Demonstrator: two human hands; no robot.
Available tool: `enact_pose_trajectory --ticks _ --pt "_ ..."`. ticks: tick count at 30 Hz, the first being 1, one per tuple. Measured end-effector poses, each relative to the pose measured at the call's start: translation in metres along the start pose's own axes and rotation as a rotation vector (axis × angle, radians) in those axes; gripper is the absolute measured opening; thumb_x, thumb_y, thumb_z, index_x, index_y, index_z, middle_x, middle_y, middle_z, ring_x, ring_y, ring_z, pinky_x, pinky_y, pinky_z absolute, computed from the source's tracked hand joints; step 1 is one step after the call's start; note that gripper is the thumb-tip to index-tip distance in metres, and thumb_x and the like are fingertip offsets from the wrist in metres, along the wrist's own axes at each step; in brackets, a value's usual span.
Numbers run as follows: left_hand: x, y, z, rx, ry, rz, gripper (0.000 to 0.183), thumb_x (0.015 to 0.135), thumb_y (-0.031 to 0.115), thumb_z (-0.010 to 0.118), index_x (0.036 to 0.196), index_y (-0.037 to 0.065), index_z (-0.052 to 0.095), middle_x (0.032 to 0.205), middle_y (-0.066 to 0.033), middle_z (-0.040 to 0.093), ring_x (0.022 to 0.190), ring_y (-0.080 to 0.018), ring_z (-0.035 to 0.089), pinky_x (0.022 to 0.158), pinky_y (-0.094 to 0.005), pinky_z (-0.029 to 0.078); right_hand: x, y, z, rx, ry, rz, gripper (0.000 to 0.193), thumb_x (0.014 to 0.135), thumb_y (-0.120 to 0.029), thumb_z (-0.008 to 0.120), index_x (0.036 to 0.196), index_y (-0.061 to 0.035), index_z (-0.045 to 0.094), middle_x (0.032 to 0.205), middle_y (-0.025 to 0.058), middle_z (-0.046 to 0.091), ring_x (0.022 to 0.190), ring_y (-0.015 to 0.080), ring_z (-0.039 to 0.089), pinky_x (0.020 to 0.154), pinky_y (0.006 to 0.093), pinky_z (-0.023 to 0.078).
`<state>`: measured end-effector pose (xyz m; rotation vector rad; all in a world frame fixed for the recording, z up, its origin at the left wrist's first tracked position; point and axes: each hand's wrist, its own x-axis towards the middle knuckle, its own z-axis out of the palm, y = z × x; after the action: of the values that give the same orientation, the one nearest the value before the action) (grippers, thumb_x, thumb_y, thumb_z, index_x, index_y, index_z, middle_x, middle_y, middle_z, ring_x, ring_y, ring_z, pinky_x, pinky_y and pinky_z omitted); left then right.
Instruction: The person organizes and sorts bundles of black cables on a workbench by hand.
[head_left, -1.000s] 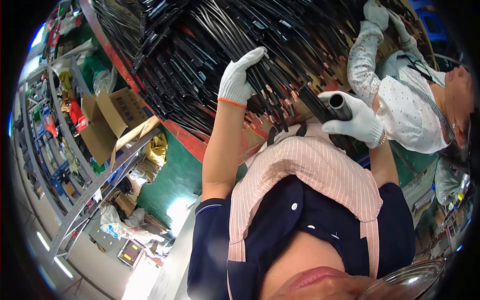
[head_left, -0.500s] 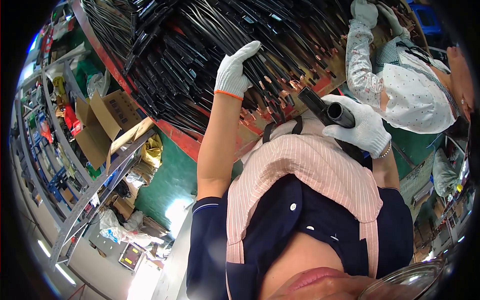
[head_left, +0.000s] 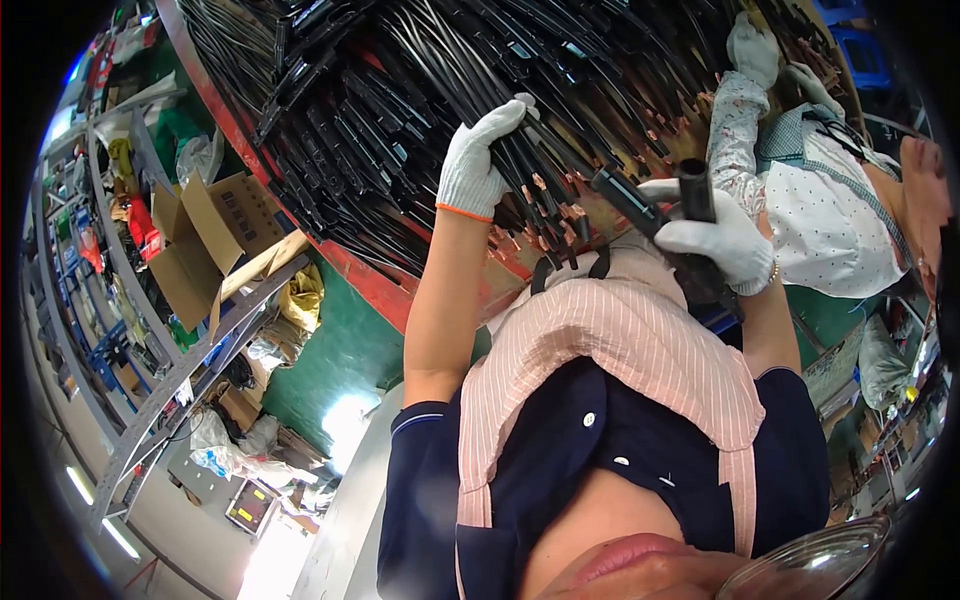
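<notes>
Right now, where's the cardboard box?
In the head view, the cardboard box is at left, beside the red table edge and up-left of the gold bag.

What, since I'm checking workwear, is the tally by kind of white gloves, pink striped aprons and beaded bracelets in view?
White gloves: 4 (left hand, right hand, two on the co-worker)
Pink striped apron: 1
Beaded bracelet: 1
Total: 6

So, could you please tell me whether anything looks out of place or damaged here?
Nothing looks plainly spilled or damaged. The copper ends of the black cables in the left hand do look uneven, though: they stop at different levels rather than lining up.
</notes>
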<state>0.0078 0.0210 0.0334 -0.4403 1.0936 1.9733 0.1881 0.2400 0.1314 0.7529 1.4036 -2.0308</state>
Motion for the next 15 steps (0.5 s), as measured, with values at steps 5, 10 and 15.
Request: enact_pose_trajectory --ticks 5,10,15 --pt "0.009 -0.006 0.005 -0.147 -0.108 -0.001 0.026 0.088 0.008 0.066 0.109 -0.006 0.062 0.091 -0.0104 0.066 0.081 -0.0208 0.067 0.071 -0.0322 0.059 0.000 0.004 0.004 0.150 -0.051 0.001 0.053 0.080 -0.012 0.073 0.130 -0.0007 0.057 0.091 0.0046 0.064 0.076 0.0087 0.061 0.070 0.0246 0.050" --pt "0.007 -0.005 0.015 -0.029 -0.006 0.001 0.026 0.088 0.009 0.067 0.109 -0.006 0.063 0.091 -0.0112 0.066 0.081 -0.0214 0.067 0.071 -0.0343 0.060 0.007 0.012 0.015 -0.546 0.166 -0.396 0.058 0.074 -0.022 0.081 0.127 -0.0141 0.058 0.108 0.0082 0.069 0.094 0.0183 0.068 0.086 0.0312 0.052" --pt "0.006 0.001 0.018 0.059 0.043 -0.067 0.022 0.083 0.004 0.069 0.103 -0.003 0.064 0.092 -0.0101 0.067 0.077 -0.0198 0.066 0.065 -0.0332 0.059 0.042 -0.001 0.024 -0.418 0.202 -0.211 0.054 0.078 -0.026 0.077 0.125 -0.0079 0.059 0.099 0.0063 0.067 0.089 0.0126 0.062 0.085 0.0279 0.049"
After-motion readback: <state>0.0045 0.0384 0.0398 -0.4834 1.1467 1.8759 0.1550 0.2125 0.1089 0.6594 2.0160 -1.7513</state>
